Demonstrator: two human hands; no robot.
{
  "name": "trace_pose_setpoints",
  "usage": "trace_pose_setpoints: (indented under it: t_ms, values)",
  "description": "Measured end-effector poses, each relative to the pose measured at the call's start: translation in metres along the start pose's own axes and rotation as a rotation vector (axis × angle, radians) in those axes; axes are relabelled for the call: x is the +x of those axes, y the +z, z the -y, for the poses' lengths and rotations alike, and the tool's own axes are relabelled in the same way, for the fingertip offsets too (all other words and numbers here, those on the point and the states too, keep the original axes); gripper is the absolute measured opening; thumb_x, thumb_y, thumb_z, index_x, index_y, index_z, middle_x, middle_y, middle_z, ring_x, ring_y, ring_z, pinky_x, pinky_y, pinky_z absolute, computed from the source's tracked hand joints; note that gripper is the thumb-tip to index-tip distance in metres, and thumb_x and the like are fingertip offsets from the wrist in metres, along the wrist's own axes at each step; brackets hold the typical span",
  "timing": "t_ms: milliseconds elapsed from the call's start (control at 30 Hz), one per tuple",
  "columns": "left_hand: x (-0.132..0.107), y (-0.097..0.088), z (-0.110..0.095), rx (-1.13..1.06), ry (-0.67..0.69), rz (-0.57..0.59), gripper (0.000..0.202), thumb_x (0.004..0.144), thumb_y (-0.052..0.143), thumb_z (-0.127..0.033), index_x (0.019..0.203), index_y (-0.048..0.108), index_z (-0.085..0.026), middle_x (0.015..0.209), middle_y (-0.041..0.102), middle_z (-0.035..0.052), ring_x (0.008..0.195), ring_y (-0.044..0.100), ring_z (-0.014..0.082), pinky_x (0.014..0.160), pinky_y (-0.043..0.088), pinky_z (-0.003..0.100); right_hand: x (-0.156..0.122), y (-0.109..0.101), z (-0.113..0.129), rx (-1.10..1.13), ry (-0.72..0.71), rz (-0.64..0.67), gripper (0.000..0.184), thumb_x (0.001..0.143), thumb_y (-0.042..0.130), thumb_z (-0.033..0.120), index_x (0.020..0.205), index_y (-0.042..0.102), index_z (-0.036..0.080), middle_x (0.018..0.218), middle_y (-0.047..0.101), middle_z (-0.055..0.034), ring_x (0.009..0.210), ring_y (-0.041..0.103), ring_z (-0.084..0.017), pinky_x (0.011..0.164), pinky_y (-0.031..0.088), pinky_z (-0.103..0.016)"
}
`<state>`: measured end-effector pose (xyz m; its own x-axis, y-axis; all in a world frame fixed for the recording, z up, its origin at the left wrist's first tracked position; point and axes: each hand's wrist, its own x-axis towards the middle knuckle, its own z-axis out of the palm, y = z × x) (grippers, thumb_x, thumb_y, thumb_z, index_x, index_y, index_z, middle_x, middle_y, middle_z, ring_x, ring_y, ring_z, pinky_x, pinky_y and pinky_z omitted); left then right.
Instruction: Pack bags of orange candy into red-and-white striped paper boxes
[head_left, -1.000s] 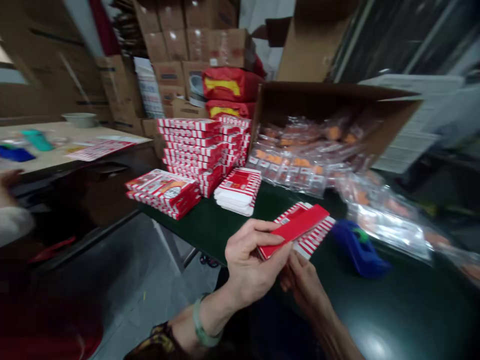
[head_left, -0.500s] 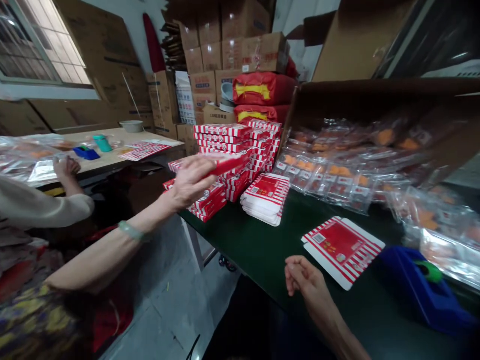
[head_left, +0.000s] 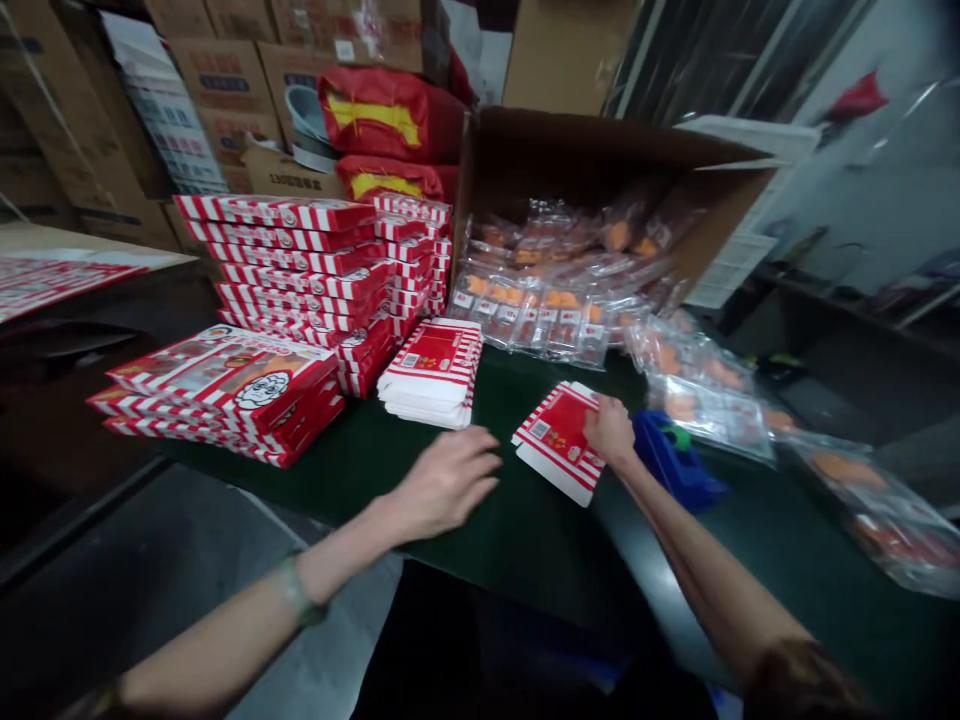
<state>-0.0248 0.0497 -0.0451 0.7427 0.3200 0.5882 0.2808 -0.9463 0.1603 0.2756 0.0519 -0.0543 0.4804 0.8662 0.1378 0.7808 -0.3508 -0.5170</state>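
My right hand (head_left: 611, 430) rests on the right edge of a flat red-and-white striped carton (head_left: 556, 441) lying on the dark green table (head_left: 525, 530), fingers curled onto it. My left hand (head_left: 446, 480) hovers just left of that carton with fingers spread and nothing in it. A short pile of flat striped cartons (head_left: 433, 370) lies beyond my left hand. Filled red-and-white boxes sit in a low stack (head_left: 221, 390) at the left and a taller stack (head_left: 300, 270) behind it.
A blue tape dispenser (head_left: 675, 460) lies right of my right hand. An open cardboard box (head_left: 600, 190) on its side spills clear packets with orange contents (head_left: 540, 310) across the table's far and right side. Cartons and red sacks (head_left: 375, 115) are piled behind.
My left hand has let go of the red box at the left stack and come back toward the flat carton. My right hand has reached forward onto that carton. The camera has turned right.
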Motion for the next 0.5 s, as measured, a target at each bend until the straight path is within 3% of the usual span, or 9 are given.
trace_pose_setpoints:
  t_ms: [67, 133, 233, 333, 500]
  values:
    - [0.036, 0.042, -0.025, -0.043, 0.027, 0.140, 0.032, 0.087, 0.051, -0.031, 0.117, 0.055, -0.024, 0.125, 0.058, 0.0077, 0.126, 0.045, 0.0270, 0.089, 0.048, 0.040, 0.030, -0.004, -0.010, -0.134, 0.043, 0.069, 0.036, 0.087, 0.052, 0.029, 0.120, 0.052, 0.013, 0.126, 0.050, -0.0144, 0.116, 0.047, -0.027, 0.098, 0.036, -0.049]
    - [0.060, 0.075, -0.036, -0.039, -0.038, 0.430, 0.035, 0.089, 0.046, -0.035, 0.119, 0.054, -0.021, 0.129, 0.055, 0.0098, 0.126, 0.043, 0.0315, 0.089, 0.046, 0.046, 0.049, -0.001, -0.015, -0.239, 0.056, 0.149, 0.038, 0.087, 0.055, 0.036, 0.118, 0.053, 0.015, 0.123, 0.053, -0.0102, 0.113, 0.051, -0.024, 0.096, 0.039, -0.049]
    - [0.070, 0.104, -0.036, -0.034, -0.045, 0.548, 0.034, 0.088, 0.046, -0.036, 0.115, 0.057, -0.018, 0.127, 0.055, 0.0123, 0.121, 0.047, 0.0339, 0.092, 0.042, 0.053, 0.060, 0.009, -0.015, -0.342, 0.054, 0.241, 0.041, 0.087, 0.053, 0.044, 0.116, 0.055, 0.015, 0.120, 0.055, -0.0097, 0.111, 0.052, -0.023, 0.096, 0.039, -0.048]
    - [0.064, 0.109, -0.038, -0.025, -0.066, 0.564, 0.041, 0.088, 0.046, -0.037, 0.122, 0.052, -0.016, 0.135, 0.049, 0.0139, 0.128, 0.037, 0.0383, 0.097, 0.035, 0.060, 0.067, 0.014, -0.012, -0.386, 0.052, 0.280, 0.046, 0.086, 0.053, 0.048, 0.117, 0.054, 0.014, 0.124, 0.053, -0.0107, 0.115, 0.049, -0.025, 0.098, 0.036, -0.049]
    - [0.047, 0.094, -0.063, -0.004, -0.108, 0.630, 0.047, 0.088, 0.045, -0.041, 0.123, 0.052, -0.012, 0.138, 0.046, 0.0161, 0.127, 0.036, 0.0424, 0.098, 0.034, 0.064, 0.074, 0.008, -0.005, -0.351, 0.048, 0.316, 0.050, 0.081, 0.058, 0.050, 0.114, 0.055, 0.013, 0.130, 0.047, -0.0132, 0.122, 0.042, -0.028, 0.101, 0.031, -0.050]
